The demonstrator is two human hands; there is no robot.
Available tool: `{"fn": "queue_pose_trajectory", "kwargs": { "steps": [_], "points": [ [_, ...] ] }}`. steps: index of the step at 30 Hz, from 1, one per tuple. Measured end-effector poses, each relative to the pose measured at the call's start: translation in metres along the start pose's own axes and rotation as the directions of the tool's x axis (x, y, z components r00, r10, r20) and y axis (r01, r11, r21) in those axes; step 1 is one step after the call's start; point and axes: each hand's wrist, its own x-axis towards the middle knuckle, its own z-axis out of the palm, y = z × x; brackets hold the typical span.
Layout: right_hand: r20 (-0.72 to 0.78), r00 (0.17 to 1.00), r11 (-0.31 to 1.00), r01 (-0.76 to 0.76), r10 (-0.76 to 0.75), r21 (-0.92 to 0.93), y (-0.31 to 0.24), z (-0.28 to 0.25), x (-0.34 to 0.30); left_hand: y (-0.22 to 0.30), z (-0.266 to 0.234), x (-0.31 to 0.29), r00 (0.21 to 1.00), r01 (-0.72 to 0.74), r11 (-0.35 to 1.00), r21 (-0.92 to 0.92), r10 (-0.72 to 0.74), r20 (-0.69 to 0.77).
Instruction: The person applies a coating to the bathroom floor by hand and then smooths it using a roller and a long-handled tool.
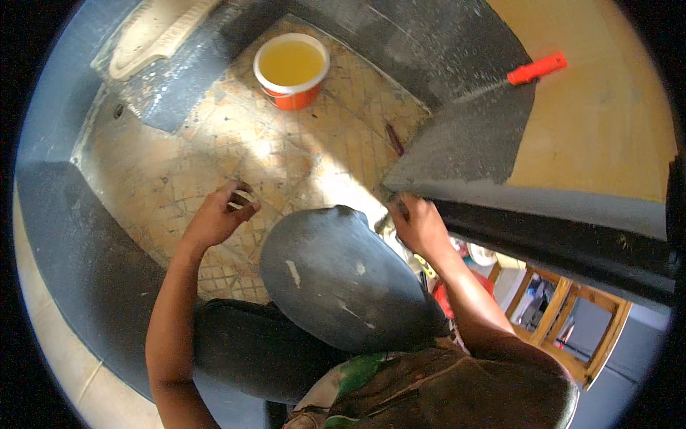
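Note:
My left hand (223, 214) hovers over the tiled floor, left of my raised knee (343, 272). Its fingers are curved, with a gap between thumb and fingertips and nothing visible in them. Beyond my knee on the right, my right hand (418, 223) is closed, its fingers curled in by the door-side edge; whatever they hold, if anything, is hidden. Farther off, an orange-red bucket (291, 99) with a white rim stands on the floor, holding yellowish liquid. A slim dark red stick-like thing (394, 139) lies near the right wall.
Dark grey walls (457, 43) enclose the stained tiled floor (193, 164). A cream basin-like fixture (153, 36) is at the upper left, near a small drain (119, 111). An orange-red handle (536, 68) shows at the right wall. Past a dark sill (557, 239) stands a wooden cabinet (564, 314).

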Motion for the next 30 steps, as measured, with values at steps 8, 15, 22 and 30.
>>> {"fn": "queue_pose_trajectory", "kwargs": {
  "steps": [8,15,22,30],
  "points": [
    [-0.138,0.988,0.997,0.059,-0.066,-0.056,-0.058,0.049,0.18,-0.023,-0.003,-0.021,0.984,0.174,0.972,0.156,-0.168,-0.054],
    [-0.127,0.978,0.72,-0.208,0.166,-0.662,0.006,-0.065,0.308,-0.034,-0.02,-0.036,0.978,0.202,0.928,0.314,-0.173,-0.116],
    [0.082,0.96,0.377,-0.026,0.267,-0.926,0.013,-0.124,0.289,-0.046,-0.027,-0.037,0.978,0.205,0.884,0.42,-0.168,-0.124],
    [0.336,0.823,0.161,0.295,0.457,-0.942,-0.165,-0.126,0.229,-0.08,-0.048,-0.035,0.925,0.358,0.779,0.515,-0.371,-0.082]
  ]
}}
